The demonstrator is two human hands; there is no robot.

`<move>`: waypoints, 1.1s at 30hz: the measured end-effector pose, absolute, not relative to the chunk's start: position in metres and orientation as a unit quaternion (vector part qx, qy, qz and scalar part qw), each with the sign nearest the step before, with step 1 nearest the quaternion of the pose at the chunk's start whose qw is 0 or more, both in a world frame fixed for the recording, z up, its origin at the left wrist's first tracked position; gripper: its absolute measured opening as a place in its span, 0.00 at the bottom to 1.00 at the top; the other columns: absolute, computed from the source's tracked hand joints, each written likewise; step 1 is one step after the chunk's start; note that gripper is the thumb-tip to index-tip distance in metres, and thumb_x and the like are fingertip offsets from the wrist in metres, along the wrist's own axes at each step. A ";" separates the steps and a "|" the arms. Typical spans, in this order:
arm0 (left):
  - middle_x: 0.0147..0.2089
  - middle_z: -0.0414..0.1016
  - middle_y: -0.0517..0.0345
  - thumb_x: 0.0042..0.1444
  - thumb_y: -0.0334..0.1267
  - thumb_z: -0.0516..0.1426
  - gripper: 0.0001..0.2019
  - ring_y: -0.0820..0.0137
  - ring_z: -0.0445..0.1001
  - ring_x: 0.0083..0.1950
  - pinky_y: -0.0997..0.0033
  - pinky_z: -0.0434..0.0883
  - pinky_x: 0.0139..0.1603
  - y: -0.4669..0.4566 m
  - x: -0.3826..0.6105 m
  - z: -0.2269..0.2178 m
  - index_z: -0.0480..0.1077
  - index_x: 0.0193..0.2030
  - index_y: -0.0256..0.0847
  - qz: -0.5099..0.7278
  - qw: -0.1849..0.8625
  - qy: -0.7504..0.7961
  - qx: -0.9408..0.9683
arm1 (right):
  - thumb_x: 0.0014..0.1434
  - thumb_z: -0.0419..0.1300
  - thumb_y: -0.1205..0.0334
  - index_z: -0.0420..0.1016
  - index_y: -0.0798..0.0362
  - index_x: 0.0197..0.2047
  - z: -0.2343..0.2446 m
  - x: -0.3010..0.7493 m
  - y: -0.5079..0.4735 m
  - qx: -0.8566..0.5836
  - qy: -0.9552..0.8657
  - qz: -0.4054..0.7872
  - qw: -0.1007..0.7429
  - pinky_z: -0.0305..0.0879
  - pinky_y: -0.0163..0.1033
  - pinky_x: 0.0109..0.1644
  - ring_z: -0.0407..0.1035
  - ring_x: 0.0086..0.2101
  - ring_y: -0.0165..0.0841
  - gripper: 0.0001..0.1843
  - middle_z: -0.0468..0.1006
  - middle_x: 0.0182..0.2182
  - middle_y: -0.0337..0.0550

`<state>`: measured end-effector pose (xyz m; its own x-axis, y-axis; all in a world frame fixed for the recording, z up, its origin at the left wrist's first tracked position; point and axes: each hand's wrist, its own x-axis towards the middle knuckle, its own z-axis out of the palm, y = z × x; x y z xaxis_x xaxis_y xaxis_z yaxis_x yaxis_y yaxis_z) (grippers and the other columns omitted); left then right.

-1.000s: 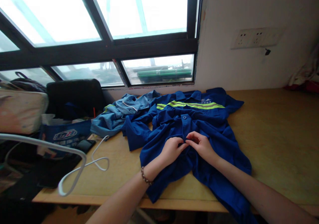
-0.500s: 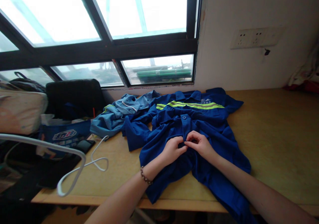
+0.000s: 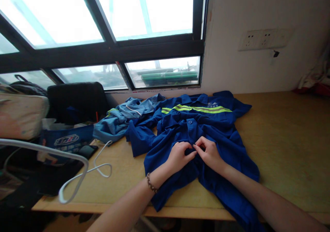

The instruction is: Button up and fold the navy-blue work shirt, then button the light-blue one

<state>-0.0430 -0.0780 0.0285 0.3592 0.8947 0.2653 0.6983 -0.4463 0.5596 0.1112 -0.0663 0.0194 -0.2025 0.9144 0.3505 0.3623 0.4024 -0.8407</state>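
Observation:
A dark blue work shirt (image 3: pixel 219 128) with a yellow-green reflective stripe lies spread on a wooden table (image 3: pixel 288 139), its collar towards the window. My left hand (image 3: pixel 179 156), with a bead bracelet on its wrist, and my right hand (image 3: pixel 210 153) meet at the shirt's front placket, below a fastened button. Both pinch the fabric there, fingers curled and pressed together. What sits between the fingertips is hidden by the cloth.
A lighter blue garment (image 3: pixel 121 118) is bunched at the shirt's left. A white hanger (image 3: pixel 77 170) juts over the table's left edge beside a phone (image 3: pixel 87 151), a blue bag (image 3: pixel 65 140) and a black case (image 3: pixel 77 99). Wall sockets (image 3: pixel 263 39) sit above the table's right part.
Both hands have shifted slightly down the placket, and the fingertips have drawn closer together on the fabric. The shirt stays where it lay.

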 end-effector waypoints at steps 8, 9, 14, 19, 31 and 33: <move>0.30 0.72 0.59 0.49 0.42 0.55 0.08 0.71 0.68 0.33 0.73 0.61 0.36 -0.078 -0.043 0.030 0.67 0.29 0.39 0.283 0.180 0.509 0.793 | 0.52 0.54 0.63 0.64 0.52 0.26 0.021 0.111 -0.065 -0.418 -0.716 0.326 0.454 0.60 0.35 0.32 0.65 0.27 0.31 0.05 0.69 0.24 0.38; 0.30 0.72 0.59 0.48 0.43 0.56 0.09 0.71 0.68 0.33 0.73 0.61 0.36 -0.078 -0.043 0.031 0.66 0.29 0.39 0.283 0.178 0.508 0.794 | 0.52 0.54 0.63 0.64 0.52 0.26 0.021 0.111 -0.066 -0.415 -0.716 0.325 0.458 0.60 0.35 0.32 0.65 0.28 0.31 0.05 0.69 0.25 0.39; 0.29 0.71 0.60 0.49 0.39 0.55 0.06 0.71 0.67 0.33 0.72 0.60 0.36 -0.078 -0.044 0.032 0.65 0.29 0.39 0.275 0.159 0.509 0.800 | 0.52 0.55 0.62 0.66 0.51 0.29 0.024 0.110 -0.067 -0.408 -0.725 0.316 0.455 0.61 0.35 0.33 0.65 0.29 0.31 0.03 0.69 0.26 0.39; 0.28 0.69 0.60 0.45 0.34 0.55 0.02 0.71 0.67 0.33 0.72 0.59 0.36 -0.079 -0.043 0.032 0.64 0.27 0.40 0.254 0.143 0.514 0.807 | 0.49 0.58 0.60 0.66 0.51 0.27 0.025 0.108 -0.067 -0.407 -0.730 0.309 0.455 0.60 0.34 0.31 0.63 0.28 0.31 0.05 0.67 0.25 0.38; 0.29 0.69 0.57 0.45 0.35 0.54 0.03 0.69 0.66 0.33 0.67 0.57 0.37 -0.081 -0.041 0.032 0.65 0.29 0.40 0.233 0.063 0.488 0.838 | 0.37 0.66 0.52 0.66 0.55 0.22 0.010 0.109 -0.058 -0.435 -0.496 0.589 0.467 0.59 0.33 0.28 0.63 0.23 0.27 0.17 0.69 0.20 0.35; 0.28 0.69 0.57 0.48 0.37 0.53 0.04 0.69 0.66 0.33 0.67 0.56 0.37 -0.081 -0.041 0.033 0.65 0.29 0.40 0.225 0.049 0.481 0.846 | 0.33 0.68 0.53 0.65 0.55 0.22 0.010 0.108 -0.058 -0.436 -0.460 0.613 0.472 0.58 0.33 0.27 0.63 0.22 0.27 0.18 0.69 0.19 0.35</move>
<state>-0.0411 -0.0810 0.0327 0.4364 0.8358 0.3332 0.7916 -0.5327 0.2994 0.1084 -0.0578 0.0103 -0.1734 0.9797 -0.1003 -0.1783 -0.1314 -0.9752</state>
